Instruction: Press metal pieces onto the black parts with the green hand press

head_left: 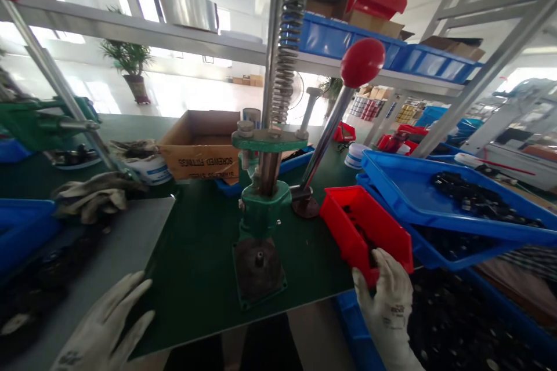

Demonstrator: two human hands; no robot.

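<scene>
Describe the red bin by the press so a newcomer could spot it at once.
On the green workbench, find the green hand press. Right of it, the gloved right hand grips a red plastic bin of dark parts, unlike the larger blue trays beside it.

Daylight floods in through the windows (145, 6), blowing out the back of the room, and the floor (187, 98) is pure glare! Shadows stay soft on the bench (195, 255), while the shelf (108, 26) bows hard toward the wide-angle edge.

Red bin (363, 226): glossy plastic. Right hand (385, 307) gloved in matt cloth. Press lever (326, 133): polished steel.
</scene>
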